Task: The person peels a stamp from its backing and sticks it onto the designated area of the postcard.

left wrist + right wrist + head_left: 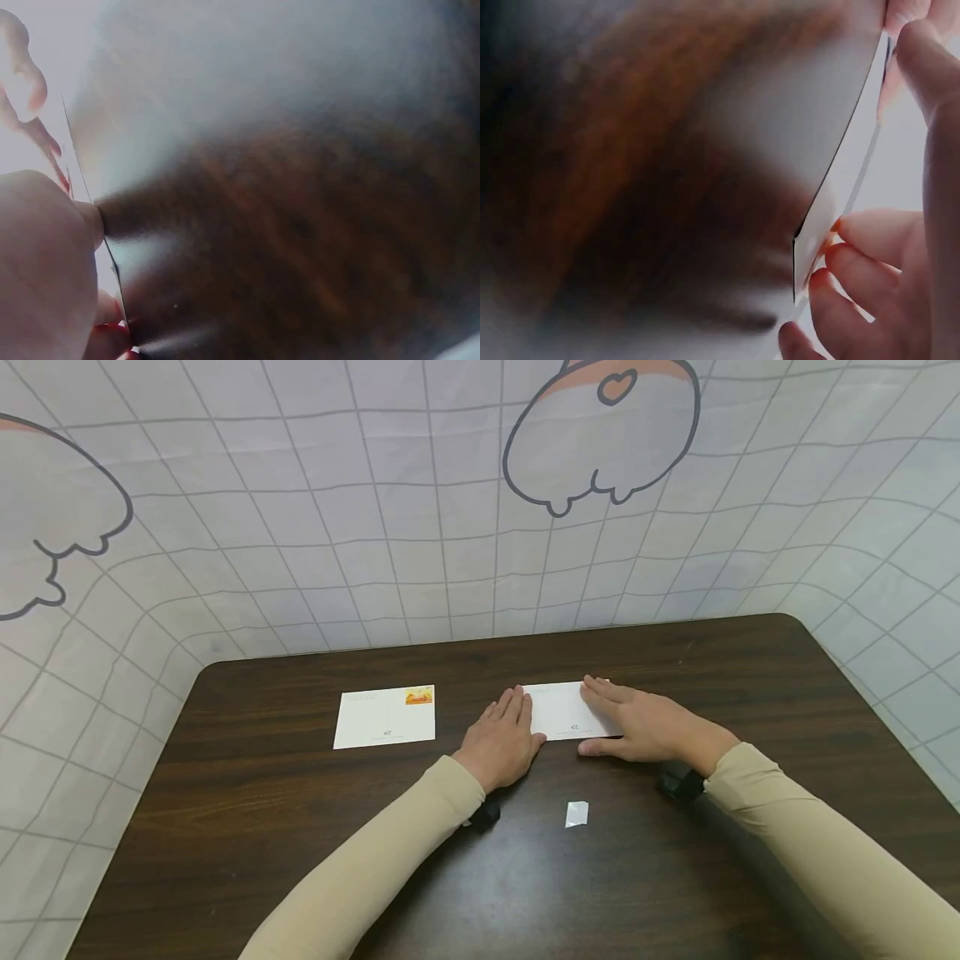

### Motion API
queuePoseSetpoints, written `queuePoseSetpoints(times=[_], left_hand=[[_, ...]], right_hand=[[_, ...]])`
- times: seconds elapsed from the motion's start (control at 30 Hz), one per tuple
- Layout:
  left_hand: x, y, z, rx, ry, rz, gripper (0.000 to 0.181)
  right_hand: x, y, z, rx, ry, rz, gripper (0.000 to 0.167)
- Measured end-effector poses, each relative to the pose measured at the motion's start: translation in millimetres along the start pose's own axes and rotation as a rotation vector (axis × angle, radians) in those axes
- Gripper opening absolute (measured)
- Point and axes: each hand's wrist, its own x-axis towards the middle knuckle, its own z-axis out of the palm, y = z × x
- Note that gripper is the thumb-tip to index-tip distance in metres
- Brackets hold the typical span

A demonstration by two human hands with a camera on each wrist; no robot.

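Observation:
A white postcard lies on the table between both hands, with small print near its lower edge. My left hand rests flat at its left end, fingers straight and together. My right hand lies over its right end, fingertips at the upper right corner and thumb apart near the lower edge; that corner is hidden. In the right wrist view, fingertips touch the card, with a trace of orange beneath them. Left of the hands lies a second postcard bearing an orange-yellow stamp.
A small white paper piece lies on the dark wooden table, nearer to me than the hands. A white gridded curtain with cartoon drawings hangs behind the table and along its sides.

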Motion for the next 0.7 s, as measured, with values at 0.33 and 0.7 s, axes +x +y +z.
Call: queuePoseSetpoints(times=[0.33,0.7], left_hand=[[-1.5,0.8,0.1,-0.015,0.002,0.007,0.068],[-1.6,-5.8,-0.5,0.003,-0.005,0.006,0.069]], right_hand=[[-5.2,-8,-1,-0.008,-0.010,0.007,0.103],[3.7,-17,-2,-0.108,-0.050,0.012,0.111]])
